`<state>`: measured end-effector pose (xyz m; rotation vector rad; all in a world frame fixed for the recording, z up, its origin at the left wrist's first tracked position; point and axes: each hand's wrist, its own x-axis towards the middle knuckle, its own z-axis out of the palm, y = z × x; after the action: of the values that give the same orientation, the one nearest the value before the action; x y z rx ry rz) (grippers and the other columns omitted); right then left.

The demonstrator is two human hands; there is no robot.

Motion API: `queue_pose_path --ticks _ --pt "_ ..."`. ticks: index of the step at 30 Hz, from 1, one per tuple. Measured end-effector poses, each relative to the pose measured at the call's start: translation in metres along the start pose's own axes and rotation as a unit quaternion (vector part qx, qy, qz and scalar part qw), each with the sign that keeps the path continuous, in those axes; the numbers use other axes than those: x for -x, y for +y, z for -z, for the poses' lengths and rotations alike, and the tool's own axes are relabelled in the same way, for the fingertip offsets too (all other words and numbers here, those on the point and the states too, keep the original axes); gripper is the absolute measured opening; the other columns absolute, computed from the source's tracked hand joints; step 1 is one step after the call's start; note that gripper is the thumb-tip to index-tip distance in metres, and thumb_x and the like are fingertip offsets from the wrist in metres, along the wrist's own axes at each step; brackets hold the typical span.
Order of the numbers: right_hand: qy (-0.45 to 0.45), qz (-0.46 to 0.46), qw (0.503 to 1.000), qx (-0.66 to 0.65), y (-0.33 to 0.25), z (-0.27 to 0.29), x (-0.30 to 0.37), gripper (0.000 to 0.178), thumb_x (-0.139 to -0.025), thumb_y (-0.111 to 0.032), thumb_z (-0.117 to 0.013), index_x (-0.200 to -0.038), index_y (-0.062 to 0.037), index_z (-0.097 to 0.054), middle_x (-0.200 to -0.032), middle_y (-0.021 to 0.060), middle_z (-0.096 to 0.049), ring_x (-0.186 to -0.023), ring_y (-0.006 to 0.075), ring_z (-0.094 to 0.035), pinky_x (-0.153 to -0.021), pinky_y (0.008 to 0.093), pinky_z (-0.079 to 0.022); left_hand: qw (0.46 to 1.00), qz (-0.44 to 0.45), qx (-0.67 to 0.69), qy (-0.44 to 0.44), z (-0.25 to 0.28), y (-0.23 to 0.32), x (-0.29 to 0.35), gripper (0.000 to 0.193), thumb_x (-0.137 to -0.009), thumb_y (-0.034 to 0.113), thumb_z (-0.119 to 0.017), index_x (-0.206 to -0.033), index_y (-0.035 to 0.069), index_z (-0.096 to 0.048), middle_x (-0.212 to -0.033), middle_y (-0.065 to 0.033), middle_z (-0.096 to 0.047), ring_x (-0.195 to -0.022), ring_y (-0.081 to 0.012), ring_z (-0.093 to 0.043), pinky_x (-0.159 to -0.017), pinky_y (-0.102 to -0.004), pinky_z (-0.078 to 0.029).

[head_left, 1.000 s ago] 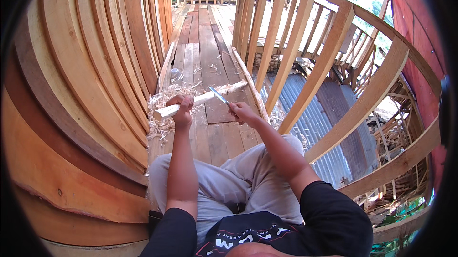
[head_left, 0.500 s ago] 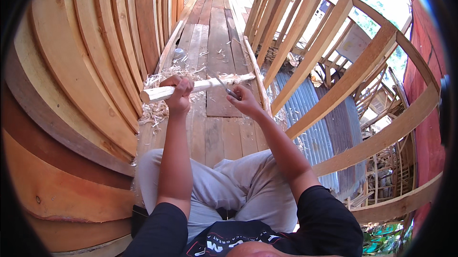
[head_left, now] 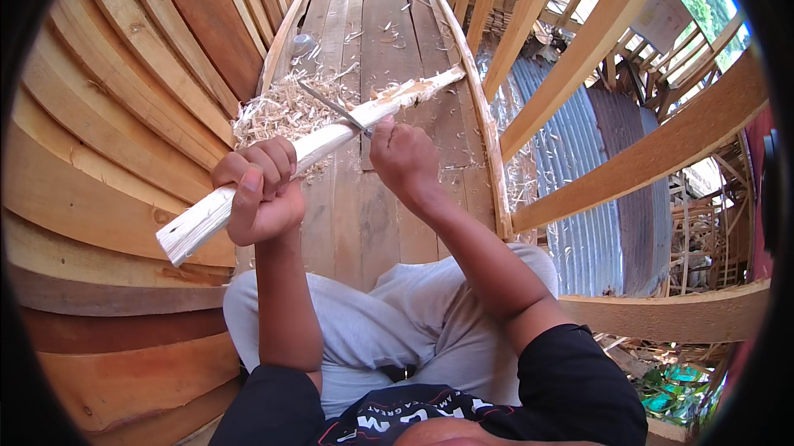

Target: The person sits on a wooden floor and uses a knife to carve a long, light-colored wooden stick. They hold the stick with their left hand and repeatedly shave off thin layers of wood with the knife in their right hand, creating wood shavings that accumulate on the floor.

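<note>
My left hand (head_left: 260,189) is wrapped round a pale, stripped wooden stick (head_left: 327,141) close to its thick near end. The stick slants away to the right, and its far end touches the wooden rail along the floor edge. In my right hand (head_left: 405,156) is a knife (head_left: 335,107), its handle mostly hidden by closed fingers. The thin blade points up and left and lies across the middle of the stick. Rough brownish patches show on the stick's far part.
Curled wood shavings (head_left: 285,111) are heaped on the plank floor (head_left: 385,40) beyond the stick. A small clear container (head_left: 303,43) stands behind them. Upright boards (head_left: 124,115) form a wall at left. Slatted railing (head_left: 571,57) runs along the right, above corrugated metal sheets (head_left: 571,173).
The stick's near end has come closer and lower left with my left hand, so it slants more. My right hand has brought the knife blade across the stick. The view has shifted too.
</note>
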<state>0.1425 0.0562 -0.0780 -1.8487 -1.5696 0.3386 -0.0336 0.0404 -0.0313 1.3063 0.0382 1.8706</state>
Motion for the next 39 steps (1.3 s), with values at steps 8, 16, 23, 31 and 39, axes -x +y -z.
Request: queue_pose_path --ticks 8,16,23,31,39 --pt "0.018 -0.060 0.998 -0.005 0.073 -0.005 -0.038 0.055 -0.095 -0.033 -0.035 -0.072 0.0057 -0.067 -0.078 0.0314 -0.064 -0.079 0.0504 -0.063 -0.079 0.0548 -0.050 1.000 0.000 -0.009 0.009 -0.005 -0.003 0.003 0.026 -0.081 0.015 -0.052 -0.063 0.014 -0.033 -0.049 0.0012 -0.032 -0.046 -0.0112 -0.027 -0.053 -0.0321 -0.030" --pt "0.015 -0.102 0.995 0.016 0.069 -0.002 -0.042 0.051 -0.095 -0.031 -0.033 -0.079 0.0026 -0.068 -0.082 0.0296 -0.065 -0.079 0.0477 -0.063 -0.076 0.0555 -0.050 0.999 0.023 -0.034 0.011 -0.007 0.000 0.006 0.029 -0.084 0.018 -0.048 -0.064 0.017 -0.027 -0.051 0.0030 -0.027 -0.049 -0.0105 -0.023 -0.058 -0.0310 -0.027" --pt "-0.063 -0.025 0.998 0.001 -0.010 0.015 0.002 0.055 -0.096 -0.031 -0.031 -0.075 0.0040 -0.068 -0.079 0.0281 -0.066 -0.078 0.0478 -0.064 -0.076 0.0552 -0.051 0.999 0.012 -0.053 0.004 -0.010 0.004 0.009 0.028 -0.085 0.017 -0.046 -0.065 0.017 -0.027 -0.050 0.0028 -0.027 -0.050 -0.0105 -0.023 -0.058 -0.0308 -0.027" --pt "0.008 -0.050 0.999 0.011 0.032 -0.007 -0.015 0.055 -0.096 -0.030 -0.033 -0.070 0.0033 -0.067 -0.072 0.0289 -0.064 -0.071 0.0465 -0.064 -0.073 0.0557 -0.051 0.998 0.003 -0.011 0.063 -0.003 -0.002 0.008 0.027 -0.084 0.013 -0.048 -0.062 0.014 -0.032 -0.048 0.0011 -0.029 -0.045 -0.0113 -0.025 -0.052 -0.0322 -0.030" --pt "0.055 -0.032 0.998 0.019 0.051 -0.006 -0.029 0.056 -0.097 -0.031 -0.034 -0.069 0.0048 -0.066 -0.073 0.0302 -0.063 -0.074 0.0476 -0.063 -0.076 0.0564 -0.050 0.996 -0.001 -0.013 0.086 -0.007 -0.003 0.007 0.025 -0.082 0.012 -0.049 -0.062 0.013 -0.033 -0.047 0.0010 -0.029 -0.044 -0.0116 -0.025 -0.051 -0.0324 -0.030"
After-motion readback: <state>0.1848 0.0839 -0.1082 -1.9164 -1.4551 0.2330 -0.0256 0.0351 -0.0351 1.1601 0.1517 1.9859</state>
